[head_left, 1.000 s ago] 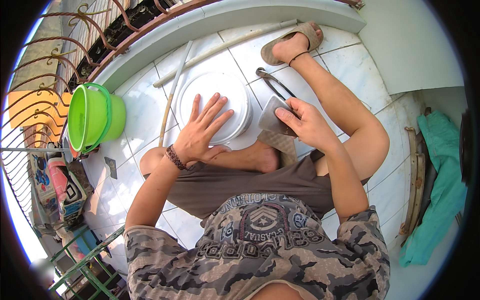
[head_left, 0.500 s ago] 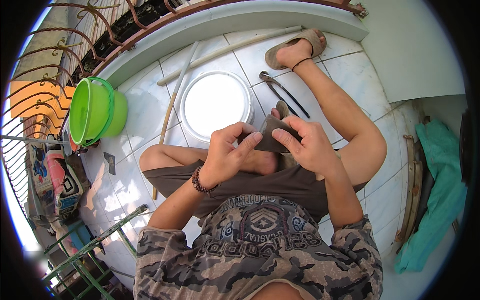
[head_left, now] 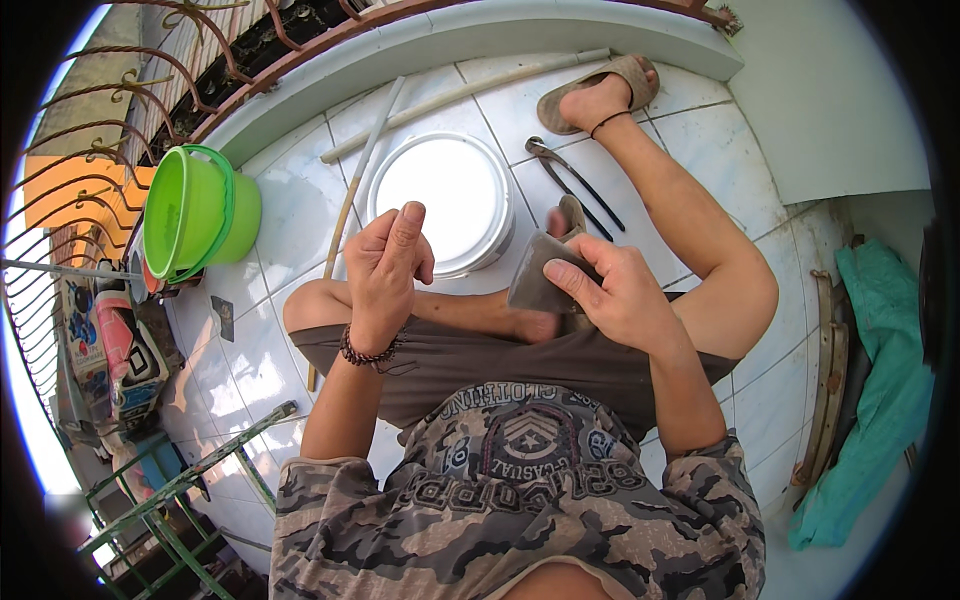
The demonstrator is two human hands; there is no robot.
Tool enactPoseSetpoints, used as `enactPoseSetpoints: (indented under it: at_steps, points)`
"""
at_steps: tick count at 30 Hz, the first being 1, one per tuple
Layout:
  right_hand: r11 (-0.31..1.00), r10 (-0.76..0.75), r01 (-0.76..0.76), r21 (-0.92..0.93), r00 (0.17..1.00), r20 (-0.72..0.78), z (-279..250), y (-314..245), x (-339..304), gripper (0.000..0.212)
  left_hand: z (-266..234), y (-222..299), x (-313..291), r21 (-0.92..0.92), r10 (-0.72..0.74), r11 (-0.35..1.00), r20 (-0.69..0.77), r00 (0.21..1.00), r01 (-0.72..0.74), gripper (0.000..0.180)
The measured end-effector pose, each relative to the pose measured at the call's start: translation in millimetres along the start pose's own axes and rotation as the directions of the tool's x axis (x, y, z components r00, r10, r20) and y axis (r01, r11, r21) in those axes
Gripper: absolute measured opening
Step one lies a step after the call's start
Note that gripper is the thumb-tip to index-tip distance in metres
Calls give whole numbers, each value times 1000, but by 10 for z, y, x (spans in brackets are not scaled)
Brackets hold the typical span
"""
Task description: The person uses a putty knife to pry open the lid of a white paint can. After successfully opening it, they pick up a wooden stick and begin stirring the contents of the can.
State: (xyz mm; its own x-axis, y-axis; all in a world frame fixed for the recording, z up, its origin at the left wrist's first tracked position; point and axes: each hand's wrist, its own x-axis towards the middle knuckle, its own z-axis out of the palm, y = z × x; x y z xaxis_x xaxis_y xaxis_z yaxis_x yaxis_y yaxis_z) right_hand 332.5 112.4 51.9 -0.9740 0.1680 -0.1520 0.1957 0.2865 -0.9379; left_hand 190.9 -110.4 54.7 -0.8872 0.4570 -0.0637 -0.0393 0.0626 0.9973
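My right hand (head_left: pixel 622 297) grips a thin dark grey flat piece (head_left: pixel 540 282) with straight edges, thumb on its near face and the fingers mostly hidden behind. The piece hangs above my folded legs; its exact kind does not show. To the left, apart from it, my left hand (head_left: pixel 385 270) is raised, fingers curled and thumb pointing up, and I see nothing in it. Beyond the hands stands a round white-lidded bucket (head_left: pixel 440 195). Long-handled pincers (head_left: pixel 575 187) lie on the tiles to its right.
A green bucket (head_left: pixel 235 215) stands left beside the metal railing (head_left: pixel 75 160). Two long poles (head_left: pixel 460 104) (head_left: pixel 362 180) lie around the white bucket. A green metal frame (head_left: pixel 190 480) is at lower left; turquoise cloth (head_left: pixel 870 370) hangs at right. A small dark flat scrap (head_left: pixel 222 318) lies on the floor.
My left hand has let go of the grey piece and moved left and up, its thumb now raised. My right hand keeps hold of the piece almost in place.
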Motion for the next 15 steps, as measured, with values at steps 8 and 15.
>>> enactPoseSetpoints:
  at_steps: [8,15]
  points:
    - [995,76,-71,64,995,-68,30,190,85,34,-95,-190,-188,8,-28,1000,47,998,28,19]
    - [888,390,-369,274,920,-27,-42,275,140,28,-244,-468,-35,654,424,568,287,859,-499,45]
